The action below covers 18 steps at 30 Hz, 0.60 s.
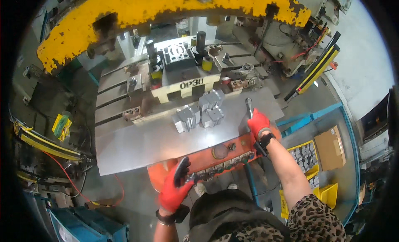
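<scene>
Two contrasting grips: right hand [259, 123] clenched round a metal hand tool [249, 105], left hand [172, 189] spread by the orange control panel [197, 160]!

- Fairly dim toward the rim, brighter at centre.
- White glare on the metal desk [137, 146], lower centre; light source unseen.
- Soft dark patch, shadow or reflection, left of the right hand [258, 122].
- Pale wall [368, 38] upper right.
- Fisheye bends edges; corners black.
</scene>
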{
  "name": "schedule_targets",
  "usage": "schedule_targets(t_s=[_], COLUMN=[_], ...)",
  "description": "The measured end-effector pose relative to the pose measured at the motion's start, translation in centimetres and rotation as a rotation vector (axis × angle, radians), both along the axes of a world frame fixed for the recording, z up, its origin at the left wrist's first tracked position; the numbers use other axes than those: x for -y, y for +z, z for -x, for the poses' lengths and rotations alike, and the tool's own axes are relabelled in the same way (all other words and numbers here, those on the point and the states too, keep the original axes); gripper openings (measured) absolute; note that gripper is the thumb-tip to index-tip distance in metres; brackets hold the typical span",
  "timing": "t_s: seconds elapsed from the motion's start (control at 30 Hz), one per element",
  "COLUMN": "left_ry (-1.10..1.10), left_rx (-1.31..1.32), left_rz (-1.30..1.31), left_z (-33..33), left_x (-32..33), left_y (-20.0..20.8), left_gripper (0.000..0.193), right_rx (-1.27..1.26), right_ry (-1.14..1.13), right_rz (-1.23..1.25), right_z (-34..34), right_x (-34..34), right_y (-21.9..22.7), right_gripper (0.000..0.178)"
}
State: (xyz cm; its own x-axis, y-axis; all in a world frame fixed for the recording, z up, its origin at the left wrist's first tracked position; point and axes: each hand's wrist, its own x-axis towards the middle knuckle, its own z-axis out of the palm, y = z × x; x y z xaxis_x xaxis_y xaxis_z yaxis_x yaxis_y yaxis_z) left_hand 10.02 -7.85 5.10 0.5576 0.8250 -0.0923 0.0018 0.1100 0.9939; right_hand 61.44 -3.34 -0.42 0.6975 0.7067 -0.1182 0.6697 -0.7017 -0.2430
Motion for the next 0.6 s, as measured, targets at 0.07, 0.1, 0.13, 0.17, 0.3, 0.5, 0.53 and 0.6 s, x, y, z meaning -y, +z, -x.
schedule_targets(t_s=[0.07, 0.1, 0.13, 0.17, 0.3, 0.5, 0.53, 0.6], left_ry=[-0.012, -0.025, -0.039, -0.051, -0.049, -0.026, -0.027, -0.032], left_rx=[0.038, 0.062, 0.073, 0.077, 0.04, 0.214, 0.227, 0.272], left_rz=[-0.044, -0.09, -0.119, -0.146, -0.111, 0.049, -0.009, -0.003], left_z=[-2.1, -3.4, -4.3, -5.2, -7.1, -12.2, -13.7, -16.4], left_x=[-0.9, -1.4, -1.5, -1.8, -1.9, -1.5, -1.4, -1.6], left_y=[0.7, 1.2, 1.6, 1.7, 1.4, -1.1, -0.9, -0.7], left_gripper=[0.074, 0.075, 0.075, 0.075, 0.075, 0.055, 0.052, 0.049], right_rx=[0.021, 0.03, 0.022, 0.01, -0.5, -1.301, -1.305, -1.305], right_ry=[-0.035, -0.048, -0.056, -0.067, -0.048, 0.177, 0.277, 0.449], right_rz=[-0.211, -0.329, -0.469, -0.604, -0.703, -0.627, -0.557, -0.502], right_z=[0.4, 0.3, 0.1, 0.1, 3.2, 12.9, 13.4, 13.9], right_x=[0.8, 1.3, 2.1, 3.2, 7.6, 14.3, 15.0, 16.0], right_y=[-1.0, -1.6, -2.5, -3.5, -4.2, 8.1, 8.0, 6.9], right_gripper=[0.071, 0.071, 0.07, 0.069, 0.061, 0.049, 0.05, 0.055])
